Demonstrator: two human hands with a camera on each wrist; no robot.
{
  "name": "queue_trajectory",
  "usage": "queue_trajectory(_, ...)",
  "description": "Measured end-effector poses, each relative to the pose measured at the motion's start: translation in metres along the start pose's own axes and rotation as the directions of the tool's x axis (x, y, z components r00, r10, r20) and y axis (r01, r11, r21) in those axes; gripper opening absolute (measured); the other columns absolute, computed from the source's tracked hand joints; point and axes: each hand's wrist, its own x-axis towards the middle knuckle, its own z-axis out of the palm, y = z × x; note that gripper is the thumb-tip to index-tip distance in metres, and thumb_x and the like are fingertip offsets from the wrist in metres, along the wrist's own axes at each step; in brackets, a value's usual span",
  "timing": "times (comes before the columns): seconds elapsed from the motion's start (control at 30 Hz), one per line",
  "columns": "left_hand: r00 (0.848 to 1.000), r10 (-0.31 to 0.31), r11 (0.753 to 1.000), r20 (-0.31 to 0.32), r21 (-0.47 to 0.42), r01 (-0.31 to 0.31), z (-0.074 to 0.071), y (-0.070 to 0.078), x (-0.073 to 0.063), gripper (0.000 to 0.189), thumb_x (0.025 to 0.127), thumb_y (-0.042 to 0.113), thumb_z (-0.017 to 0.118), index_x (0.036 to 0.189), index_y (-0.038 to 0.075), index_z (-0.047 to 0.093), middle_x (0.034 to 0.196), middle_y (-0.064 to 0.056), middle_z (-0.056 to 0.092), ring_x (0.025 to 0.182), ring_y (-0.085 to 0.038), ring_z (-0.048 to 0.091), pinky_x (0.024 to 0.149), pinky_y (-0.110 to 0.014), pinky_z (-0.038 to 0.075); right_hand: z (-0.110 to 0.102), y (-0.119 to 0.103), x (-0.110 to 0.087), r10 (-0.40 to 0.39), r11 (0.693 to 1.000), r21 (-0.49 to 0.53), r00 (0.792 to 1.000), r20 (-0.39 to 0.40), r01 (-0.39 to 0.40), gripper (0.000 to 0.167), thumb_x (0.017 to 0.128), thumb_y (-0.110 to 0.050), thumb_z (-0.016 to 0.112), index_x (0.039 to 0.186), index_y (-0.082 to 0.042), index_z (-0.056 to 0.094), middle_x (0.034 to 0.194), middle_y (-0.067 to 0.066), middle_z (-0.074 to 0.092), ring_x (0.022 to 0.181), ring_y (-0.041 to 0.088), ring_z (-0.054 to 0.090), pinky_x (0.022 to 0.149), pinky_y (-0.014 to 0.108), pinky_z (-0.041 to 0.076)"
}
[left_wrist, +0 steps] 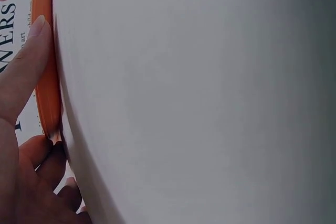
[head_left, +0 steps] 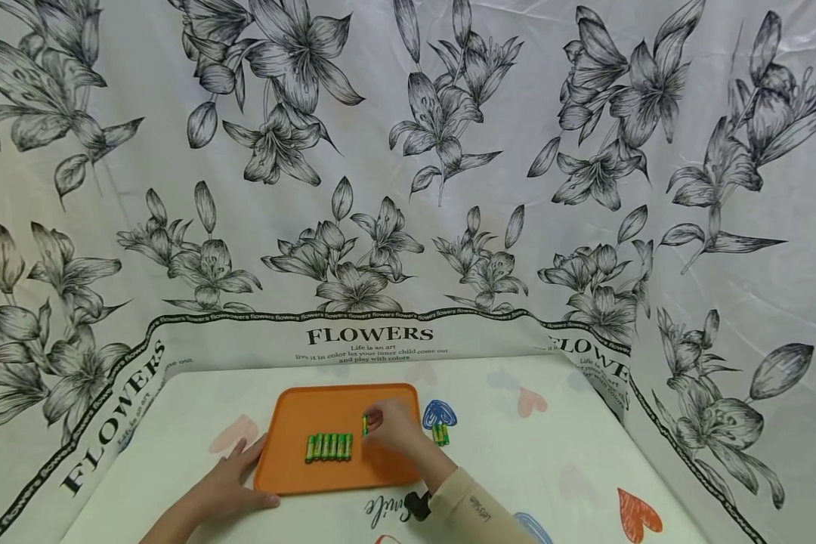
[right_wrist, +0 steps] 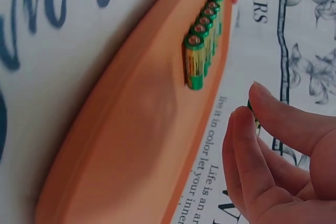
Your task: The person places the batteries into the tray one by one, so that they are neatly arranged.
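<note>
An orange tray [head_left: 340, 480] lies on the table with a row of several green-and-gold batteries [head_left: 329, 446] standing side by side in it. My left hand [head_left: 227, 477] grips the tray's near left corner; the left wrist view shows the thumb [left_wrist: 35, 51] along the tray's outer wall and the fingers bent at the corner. Above the tray's right part, my right hand [head_left: 396, 432] pinches one battery [head_left: 365, 425] between thumb and fingertips. Most of that battery is hidden by the fingers in the right wrist view, apart from the row of batteries [right_wrist: 195, 61].
Just right of the tray, a small group of the same batteries [head_left: 440, 434] stands on the white cloth with printed hearts [head_left: 533, 402]. A flower-printed curtain [head_left: 353, 332] hangs behind and along both sides of the table. A black object [head_left: 418, 505] sits by the right wrist.
</note>
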Motion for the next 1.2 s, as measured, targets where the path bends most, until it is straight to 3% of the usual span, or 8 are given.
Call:
queue_trajectory(0.27, 1.000, -0.003, 1.000, 0.000, 0.011, 0.003, 0.001, -0.003, 0.003, 0.124, 0.067, 0.062, 0.085, 0.162, 0.015, 0.022, 0.160, -0.039, 0.009, 0.135, -0.075, 0.011, 0.100, -0.085, 0.022, 0.016, -0.003, -0.001, 0.016, 0.995, -0.095, 1.000, -0.026, -0.019, 0.040, 0.073, -0.004, 0.089, 0.110, -0.004, 0.074, 0.088, -0.003, 0.067, 0.076, 0.009, 0.058, 0.070, 0.027, 0.054)
queue_trajectory(0.47, 1.000, 0.011, 1.000, -0.003, 0.000, -0.011, 0.001, -0.004, 0.003, 0.124, 0.067, 0.061, 0.086, 0.162, 0.013, 0.022, 0.160, -0.039, 0.010, 0.135, -0.075, 0.011, 0.101, -0.085, 0.021, 0.027, 0.003, 0.000, 0.072, 0.995, -0.067, 0.997, -0.005, -0.072, 0.043, 0.073, -0.006, 0.089, 0.112, -0.003, 0.072, 0.090, 0.000, 0.064, 0.076, 0.011, 0.055, 0.066, 0.027, 0.053)
queue_trajectory(0.8, 1.000, -0.005, 1.000, 0.000, -0.003, 0.005, 0.002, -0.003, 0.003, 0.126, 0.064, 0.063, 0.086, 0.161, 0.014, 0.023, 0.160, -0.039, 0.010, 0.136, -0.074, 0.011, 0.101, -0.085, 0.021, 0.038, 0.005, 0.000, 0.098, 0.985, -0.143, 0.995, -0.026, -0.101, 0.052, 0.069, -0.011, 0.093, 0.117, -0.002, 0.072, 0.095, -0.001, 0.066, 0.083, 0.012, 0.056, 0.080, 0.034, 0.056)
queue_trajectory(1.2, 1.000, -0.014, 1.000, 0.013, -0.002, 0.014, 0.002, -0.005, 0.005, 0.125, 0.065, 0.064, 0.085, 0.162, 0.015, 0.022, 0.161, -0.038, 0.009, 0.136, -0.074, 0.011, 0.101, -0.085, 0.021, 0.043, 0.006, -0.001, 0.103, 0.984, -0.143, 0.995, -0.015, -0.104, 0.047, 0.076, -0.007, 0.088, 0.119, -0.003, 0.071, 0.098, 0.000, 0.066, 0.083, 0.011, 0.056, 0.079, 0.032, 0.057)
